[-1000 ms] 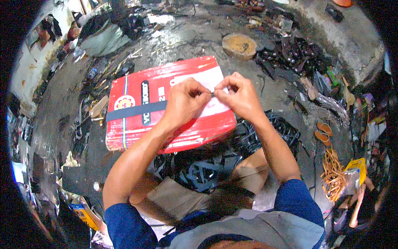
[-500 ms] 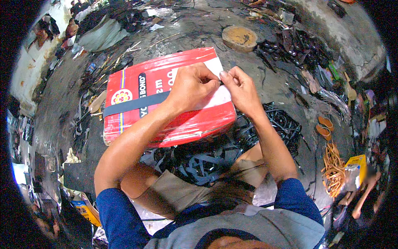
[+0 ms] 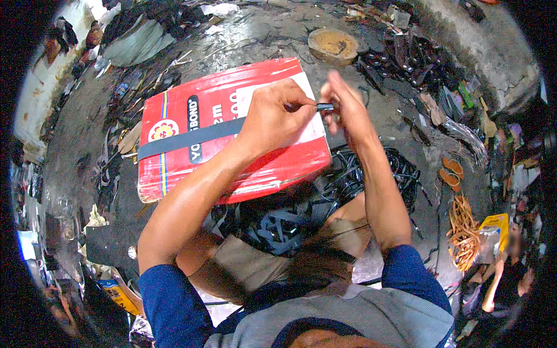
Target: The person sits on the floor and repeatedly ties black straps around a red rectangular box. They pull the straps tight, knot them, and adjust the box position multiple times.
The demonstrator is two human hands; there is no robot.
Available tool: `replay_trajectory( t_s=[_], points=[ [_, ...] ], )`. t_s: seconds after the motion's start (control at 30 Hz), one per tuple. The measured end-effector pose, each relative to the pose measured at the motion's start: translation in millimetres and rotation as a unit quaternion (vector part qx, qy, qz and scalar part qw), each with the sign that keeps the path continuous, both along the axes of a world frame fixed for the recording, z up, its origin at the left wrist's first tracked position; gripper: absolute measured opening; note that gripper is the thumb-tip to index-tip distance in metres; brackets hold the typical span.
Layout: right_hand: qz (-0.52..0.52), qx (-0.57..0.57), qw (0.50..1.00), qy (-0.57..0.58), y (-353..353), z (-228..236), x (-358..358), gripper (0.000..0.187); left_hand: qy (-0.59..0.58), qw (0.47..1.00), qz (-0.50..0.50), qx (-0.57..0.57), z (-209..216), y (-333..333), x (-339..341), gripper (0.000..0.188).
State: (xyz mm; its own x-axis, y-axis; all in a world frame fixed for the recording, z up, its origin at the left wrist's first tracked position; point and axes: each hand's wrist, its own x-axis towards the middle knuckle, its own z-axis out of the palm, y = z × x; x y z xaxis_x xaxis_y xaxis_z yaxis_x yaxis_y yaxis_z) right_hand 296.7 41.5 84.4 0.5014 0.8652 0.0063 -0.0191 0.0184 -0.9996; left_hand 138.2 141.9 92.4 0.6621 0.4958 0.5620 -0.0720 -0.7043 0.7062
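A red printed box (image 3: 203, 87) lies on the floor before my legs. Across it runs a flat dark grey strip (image 3: 191, 139), which passes beneath my left hand (image 3: 277, 115). Thumb and forefinger of that hand are closed in a pinch, and a small dark strip end (image 3: 325, 107) sticks out past their tips at the box's right edge. My right hand (image 3: 345, 107) is beside this end, smeared by motion, its fingers apart with nothing visible between them. Whether the end belongs to the long strip is hidden by my left hand.
Tangled black strips (image 3: 400, 174) lie right of my knees, and more grey strips (image 3: 278, 229) between my legs. A round wooden block (image 3: 333, 45) stands beyond the box. Brown strips (image 3: 462, 232), tan sole-shaped pieces (image 3: 451, 174) and black scraps (image 3: 400, 58) lie on the right.
My right hand has opened from its pinch at the strip end and shifted slightly right. The left hand still pinches; the small dark end now shows beyond its fingertips.
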Motion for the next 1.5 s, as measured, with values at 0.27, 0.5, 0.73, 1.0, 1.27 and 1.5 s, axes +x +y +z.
replay_trajectory(
  t_s=[0.27,0.5,0.73,1.0,1.27,1.5],
  points=[
    [-0.146,0.013,0.906,-0.398,44,-17,0,0.03,0.015,0.999,0.018,-0.026,-5,5,-7,0.006],
    [-0.179,-0.042,0.953,-0.239,30,-150,18,0.029,0.017,0.999,0.007,-0.03,-6,4,-1,0.004],
    [-0.203,-0.143,0.93,-0.271,5,-320,40,0.028,0.043,0.998,0.007,-0.052,1,3,1,0.004],
    [-0.234,-0.256,0.891,-0.292,-31,-437,53,0.023,0.029,0.997,-0.015,-0.076,-7,8,3,0.007],
    [-0.136,-0.332,0.846,-0.395,-57,-437,71,0.024,0.01,0.997,-0.044,0.064,-3,11,4,0.008],
    [-0.141,-0.368,0.839,-0.376,-65,-404,61,0.021,0.012,0.968,-0.104,0.228,-5,24,-17,0.021]
  ],
)
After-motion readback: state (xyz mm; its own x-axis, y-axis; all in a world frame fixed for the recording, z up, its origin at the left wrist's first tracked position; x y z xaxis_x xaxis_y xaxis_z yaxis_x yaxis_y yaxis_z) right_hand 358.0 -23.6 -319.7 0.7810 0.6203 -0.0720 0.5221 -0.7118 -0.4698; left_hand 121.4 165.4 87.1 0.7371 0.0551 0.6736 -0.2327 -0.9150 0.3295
